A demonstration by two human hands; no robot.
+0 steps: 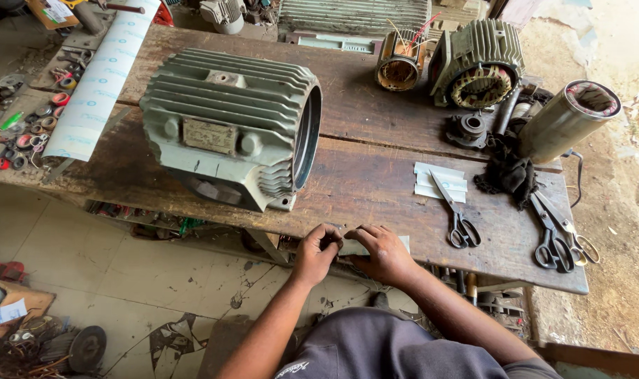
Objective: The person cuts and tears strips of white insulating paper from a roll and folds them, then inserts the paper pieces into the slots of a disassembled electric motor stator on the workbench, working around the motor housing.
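At the near edge of the wooden workbench [375, 182], my left hand [316, 251] and my right hand [381, 253] both pinch a small pale strip of paper [357, 246] between them. The strip lies mostly under my fingers, with one end showing to the right at the bench edge. A stack of similar white paper strips [440, 182] rests a little farther back on the bench. A pair of scissors [454, 210] lies across that stack, handles toward me.
A large green finned motor housing [231, 126] lies on its side at the left. A roll of white sheet [98, 81], two smaller motor stators [477, 63], a cylinder [565, 119], a black rag [505, 172] and more scissors [558, 235] sit around the bench.
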